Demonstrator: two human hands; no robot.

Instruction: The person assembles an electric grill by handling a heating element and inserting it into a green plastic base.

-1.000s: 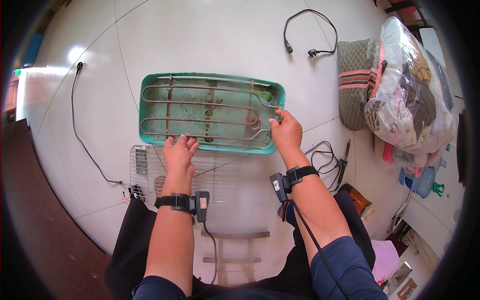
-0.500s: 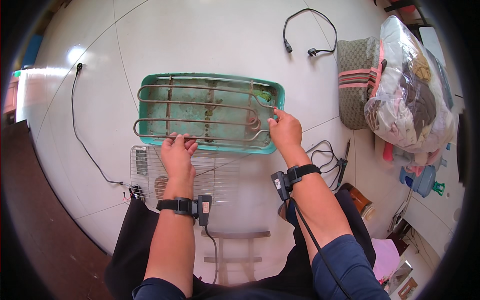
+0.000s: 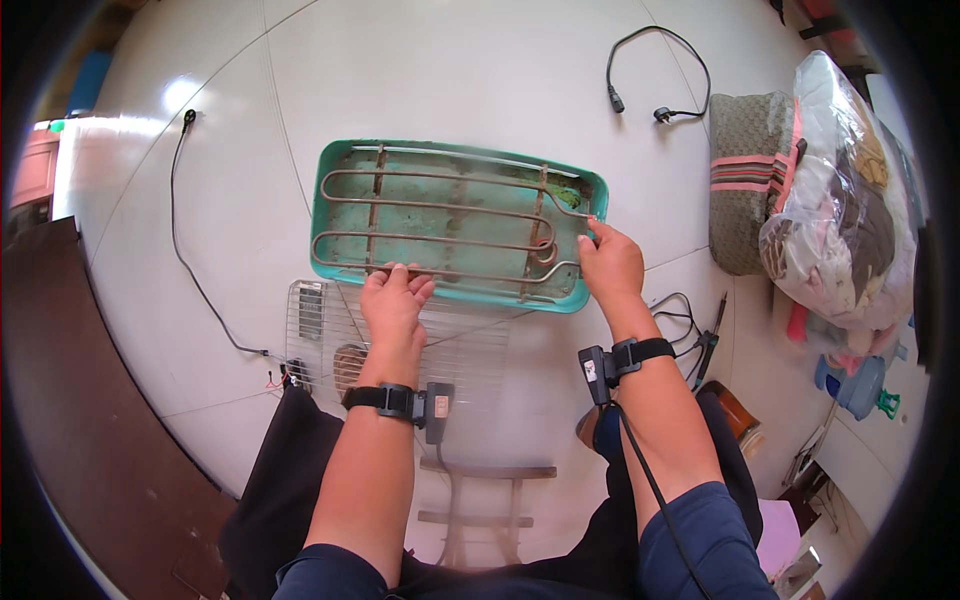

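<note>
A bent metal heating tube (image 3: 440,207) lies in several runs across a teal rectangular tray (image 3: 316,215) with a stained bottom. My left hand (image 3: 393,305) has its thumb and fingers closed on the tube's nearest run, by the tray's near side. At the tray's right end, my right hand (image 3: 612,262) pinches the tube's end between thumb and finger. Two rusty cross strips (image 3: 372,222) run below the tube. A wire grill rack (image 3: 330,325) lies on the floor just nearer than the tray, partly behind my left hand and forearm.
A black power cord (image 3: 178,240) stretches along the floor at left, and a loose cord (image 3: 705,70) lies at far right. A soldering iron (image 3: 712,335) rests right of my right forearm. Bagged bundles (image 3: 840,200) crowd the right side; a dark brown board (image 3: 90,420) borders the left.
The whole view has shifted, so the tray, cords and bags all appear farther right. Both hands keep their places on the heating tube, which sits the same in the tray.
</note>
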